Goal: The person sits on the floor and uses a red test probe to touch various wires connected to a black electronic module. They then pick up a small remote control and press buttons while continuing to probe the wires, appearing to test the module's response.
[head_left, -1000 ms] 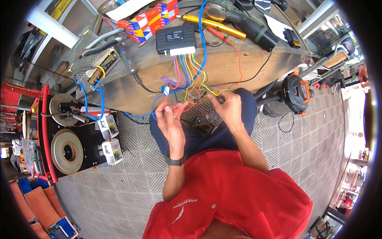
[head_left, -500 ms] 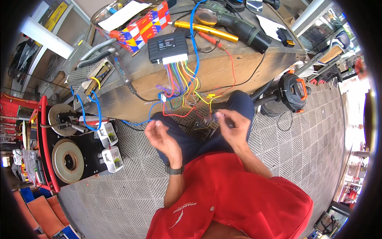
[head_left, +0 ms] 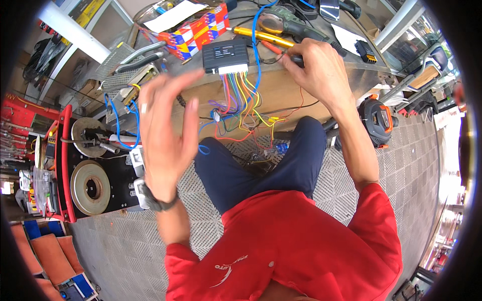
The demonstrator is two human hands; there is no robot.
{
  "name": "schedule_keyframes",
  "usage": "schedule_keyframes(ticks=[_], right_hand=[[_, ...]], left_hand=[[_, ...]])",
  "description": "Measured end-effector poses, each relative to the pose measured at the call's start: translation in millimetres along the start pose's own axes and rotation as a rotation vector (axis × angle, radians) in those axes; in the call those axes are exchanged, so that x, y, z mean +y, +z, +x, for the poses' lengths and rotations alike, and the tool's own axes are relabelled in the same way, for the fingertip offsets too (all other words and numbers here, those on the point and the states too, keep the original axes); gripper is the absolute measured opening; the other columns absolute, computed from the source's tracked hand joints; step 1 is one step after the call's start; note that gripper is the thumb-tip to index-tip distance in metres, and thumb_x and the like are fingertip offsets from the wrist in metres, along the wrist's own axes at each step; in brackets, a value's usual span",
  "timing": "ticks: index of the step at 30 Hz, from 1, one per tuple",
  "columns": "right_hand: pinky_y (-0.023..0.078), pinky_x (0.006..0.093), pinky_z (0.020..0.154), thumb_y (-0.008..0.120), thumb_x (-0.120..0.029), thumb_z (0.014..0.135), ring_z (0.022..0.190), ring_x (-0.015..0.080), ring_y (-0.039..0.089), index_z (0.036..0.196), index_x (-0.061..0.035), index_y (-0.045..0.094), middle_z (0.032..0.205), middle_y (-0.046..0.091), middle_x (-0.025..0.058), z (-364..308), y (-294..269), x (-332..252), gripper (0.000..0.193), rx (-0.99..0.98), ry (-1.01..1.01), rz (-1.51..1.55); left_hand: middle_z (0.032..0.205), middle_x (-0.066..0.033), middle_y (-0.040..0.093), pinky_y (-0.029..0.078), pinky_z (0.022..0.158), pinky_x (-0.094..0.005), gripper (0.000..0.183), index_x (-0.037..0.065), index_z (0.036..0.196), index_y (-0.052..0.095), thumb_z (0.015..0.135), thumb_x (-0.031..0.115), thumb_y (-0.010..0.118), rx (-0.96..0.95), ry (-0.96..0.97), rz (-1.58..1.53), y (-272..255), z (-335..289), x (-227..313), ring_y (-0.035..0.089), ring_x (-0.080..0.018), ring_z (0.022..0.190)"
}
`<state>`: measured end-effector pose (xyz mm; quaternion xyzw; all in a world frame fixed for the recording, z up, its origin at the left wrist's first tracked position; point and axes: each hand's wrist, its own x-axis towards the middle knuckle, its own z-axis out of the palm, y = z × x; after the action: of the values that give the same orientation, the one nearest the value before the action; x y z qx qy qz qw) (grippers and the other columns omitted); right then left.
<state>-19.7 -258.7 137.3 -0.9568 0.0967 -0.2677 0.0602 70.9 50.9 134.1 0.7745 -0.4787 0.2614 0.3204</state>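
Observation:
My left hand is raised over the bench's left part, fingers spread and holding nothing. My right hand reaches over the bench edge, its fingers curled round a small black-handled tool whose working end is hidden. Just beyond that hand lie a red probe and a yellow metal tube. Between my hands, a black control box sits on the bench. A bundle of coloured wires hangs from its white connector down over the bench front toward my knees.
A red patterned carton and a green angle grinder occupy the bench top. A blue cable crosses it. At left stands a red-framed tool cart; at right, a vacuum cleaner. A small blue object lies between my knees.
Both hands have risen from above my lap: the left up and leftward, the right up to the bench top with the black-handled tool. The view has shifted slightly.

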Motion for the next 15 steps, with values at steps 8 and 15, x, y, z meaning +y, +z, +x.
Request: schedule_keyframes(ticks=[8, 15], right_hand=[[0.059, 0.051, 0.072, 0.082, -0.026, 0.094, 0.075, 0.0434, 0.074, 0.096, 0.0003, 0.084, 0.075, 0.074, 0.0226, -5, -4, 1, 0.026, -0.013, 0.084, 0.039], [0.053, 0.0375, 0.062, 0.087, -0.02, 0.092, 0.06, 0.0263, 0.069, 0.092, 0.002, 0.083, 0.073, 0.074, 0.0162, -47, -25, 7, 0.022, 0.105, 0.096, 0.172]], left_hand=[[0.154, -0.0168, 0.064, 0.045, 0.124, -0.0517, 0.053, 0.006, 0.147, 0.062, 0.096, 0.002, 0.075, -0.542, 0.225, 0.067, 8, 89, -41, 0.055, -0.042, 0.146], [0.154, -0.0177, 0.064, 0.046, 0.124, -0.0496, 0.046, 0.008, 0.15, 0.061, 0.106, 0.017, 0.072, -0.655, 0.113, 0.006, 19, 91, -56, 0.057, -0.0413, 0.145]])
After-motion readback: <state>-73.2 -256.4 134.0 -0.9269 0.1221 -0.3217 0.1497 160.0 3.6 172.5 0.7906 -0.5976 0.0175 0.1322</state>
